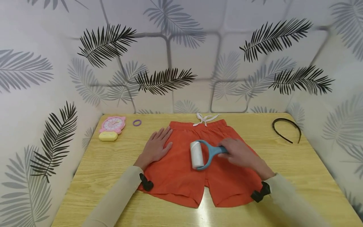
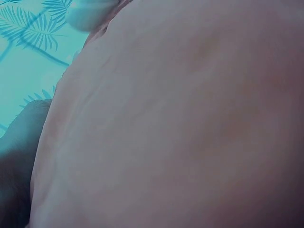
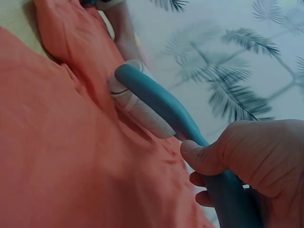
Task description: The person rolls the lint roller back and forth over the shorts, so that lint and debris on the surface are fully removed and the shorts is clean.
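Red shorts [image 1: 181, 170] with a white drawstring [image 1: 204, 119] lie spread flat on the wooden table. My right hand [image 1: 236, 152] grips the blue handle of a lint roller [image 1: 211, 153]; in the right wrist view its fingers and thumb wrap that handle. The roller's white sticky cylinder [image 3: 147, 116] lies against the fabric, near the middle of the shorts. My left hand [image 1: 157, 146] rests with straight fingers on the left side of the shorts, close to the waistband. Fabric fills most of the left wrist view, with the left hand [image 2: 21, 142] at its edge.
At the back left of the table [image 1: 93, 179] are a pink clock [image 1: 113, 124], a yellow oblong case [image 1: 108, 136] and a purple ring-shaped band [image 1: 137, 122]. A black headband [image 1: 287, 130] lies at the back right. Leaf-patterned walls [image 1: 193, 56] enclose the back and sides.
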Demonstrator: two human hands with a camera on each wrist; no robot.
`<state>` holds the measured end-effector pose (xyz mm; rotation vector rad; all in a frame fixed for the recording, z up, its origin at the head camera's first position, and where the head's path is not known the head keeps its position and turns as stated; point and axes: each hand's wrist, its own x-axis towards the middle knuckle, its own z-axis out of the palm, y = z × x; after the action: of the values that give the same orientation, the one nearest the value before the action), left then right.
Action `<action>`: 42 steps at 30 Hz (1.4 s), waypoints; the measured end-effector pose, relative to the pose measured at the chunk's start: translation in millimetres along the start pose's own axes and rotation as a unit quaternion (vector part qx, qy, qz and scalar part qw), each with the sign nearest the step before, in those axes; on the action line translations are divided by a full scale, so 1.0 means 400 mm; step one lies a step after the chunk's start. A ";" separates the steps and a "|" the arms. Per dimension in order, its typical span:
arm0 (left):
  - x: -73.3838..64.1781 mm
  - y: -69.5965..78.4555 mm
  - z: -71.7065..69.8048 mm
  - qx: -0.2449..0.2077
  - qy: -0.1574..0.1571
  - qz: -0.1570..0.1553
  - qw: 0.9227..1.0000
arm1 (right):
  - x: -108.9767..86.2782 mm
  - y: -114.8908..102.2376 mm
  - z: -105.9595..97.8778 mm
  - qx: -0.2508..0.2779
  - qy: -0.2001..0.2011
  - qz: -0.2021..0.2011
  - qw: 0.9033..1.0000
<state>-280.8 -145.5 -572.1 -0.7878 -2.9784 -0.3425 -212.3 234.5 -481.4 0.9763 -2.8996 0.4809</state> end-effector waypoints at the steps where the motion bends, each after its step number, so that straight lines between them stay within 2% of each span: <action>1: 0.000 0.000 0.002 0.003 -0.002 -0.001 1.000 | 0.009 -0.009 0.017 0.004 -0.005 -0.002 1.000; 7: -0.001 0.002 0.007 0.002 -0.001 -0.004 1.000 | 0.046 -0.057 0.068 0.034 -0.031 0.003 0.999; 11: -0.001 0.003 0.008 0.004 -0.002 -0.005 1.000 | 0.048 -0.063 0.068 0.050 -0.037 0.013 0.998; 15: -0.001 0.005 0.006 0.008 -0.005 -0.009 1.000 | 0.029 -0.049 0.056 0.075 -0.038 0.023 0.996; 25: 0.000 0.005 0.007 -0.001 -0.013 -0.012 1.000 | -0.075 0.014 0.022 0.099 -0.022 0.053 0.993; 32: 0.003 0.005 0.008 -0.005 -0.013 -0.014 1.000 | -0.156 0.063 -0.014 0.093 -0.017 0.090 0.991; 42: -0.003 0.009 0.001 -0.007 -0.002 -0.010 1.000 | -0.292 0.155 -0.060 0.046 0.000 0.127 0.991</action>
<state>-277.8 -143.0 -572.1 -0.7619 -2.9934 -0.3648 -157.0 356.6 -492.0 0.6168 -3.0403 0.6337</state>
